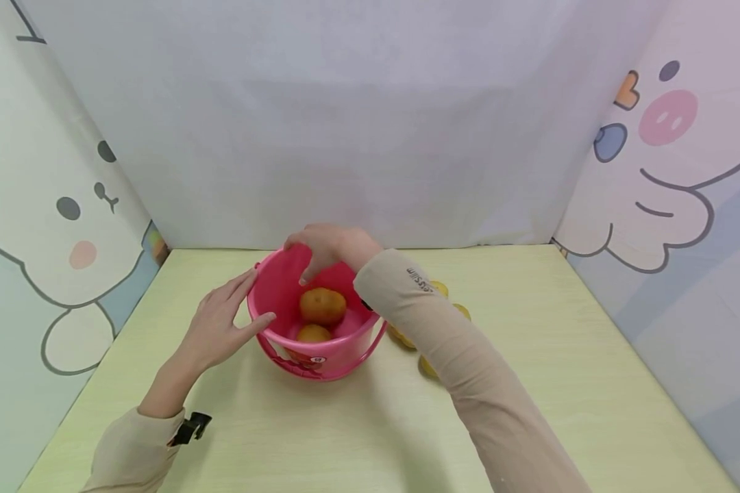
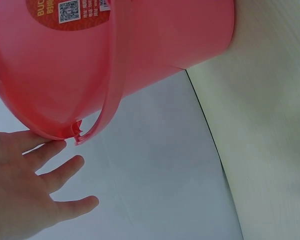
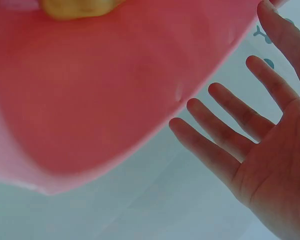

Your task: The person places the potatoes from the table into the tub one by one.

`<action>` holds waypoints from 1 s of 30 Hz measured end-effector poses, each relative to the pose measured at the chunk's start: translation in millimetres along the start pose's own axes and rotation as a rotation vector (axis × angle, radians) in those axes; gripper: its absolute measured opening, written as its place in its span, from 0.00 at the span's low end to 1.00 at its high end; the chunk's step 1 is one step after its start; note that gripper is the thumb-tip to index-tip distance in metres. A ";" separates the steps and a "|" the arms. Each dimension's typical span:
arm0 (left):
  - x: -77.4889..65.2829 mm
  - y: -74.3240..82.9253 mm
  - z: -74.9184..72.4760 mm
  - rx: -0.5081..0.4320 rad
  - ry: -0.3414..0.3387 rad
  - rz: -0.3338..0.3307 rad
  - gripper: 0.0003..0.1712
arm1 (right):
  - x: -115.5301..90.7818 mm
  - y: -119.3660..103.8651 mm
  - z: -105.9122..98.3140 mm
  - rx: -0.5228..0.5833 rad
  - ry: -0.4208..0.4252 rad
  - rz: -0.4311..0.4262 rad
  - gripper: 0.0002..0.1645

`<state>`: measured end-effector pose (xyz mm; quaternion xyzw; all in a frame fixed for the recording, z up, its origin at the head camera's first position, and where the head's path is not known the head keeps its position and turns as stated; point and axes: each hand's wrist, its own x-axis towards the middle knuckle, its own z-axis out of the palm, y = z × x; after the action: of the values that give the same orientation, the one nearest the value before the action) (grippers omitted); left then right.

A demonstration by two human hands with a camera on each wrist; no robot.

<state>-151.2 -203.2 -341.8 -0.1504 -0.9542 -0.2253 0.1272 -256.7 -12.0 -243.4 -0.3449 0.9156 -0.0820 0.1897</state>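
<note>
A pink bucket (image 1: 351,352) stands upright on the table, its handle hanging down at the front. Inside it lie a brownish-yellow potato (image 1: 323,306) and another rounded yellowish piece (image 1: 313,333), partly hidden by the near rim. My left hand (image 1: 218,329) touches the left side of the rim, thumb at the edge; the left wrist view shows its fingers (image 2: 62,174) spread and fairly straight. Over the bucket's far side is my right hand (image 1: 333,248), holding nothing. Its fingers (image 3: 240,111) are spread beside the rim in the right wrist view.
Several yellow rounded pieces (image 1: 428,368) lie on the table right of the bucket, partly covered by my right sleeve (image 1: 462,363). A pale cloth wall (image 1: 370,137) rises behind the table, with cartoon-printed walls at both sides.
</note>
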 end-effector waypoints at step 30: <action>-0.6 -0.7 1.3 -0.012 0.011 0.010 0.44 | -39.3 40.6 -6.1 -0.103 0.111 -0.191 0.38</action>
<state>-151.1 -203.4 -343.5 -0.1545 -0.9513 -0.2314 0.1328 -256.4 44.6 -237.8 -0.4347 0.8907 -0.0717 0.1119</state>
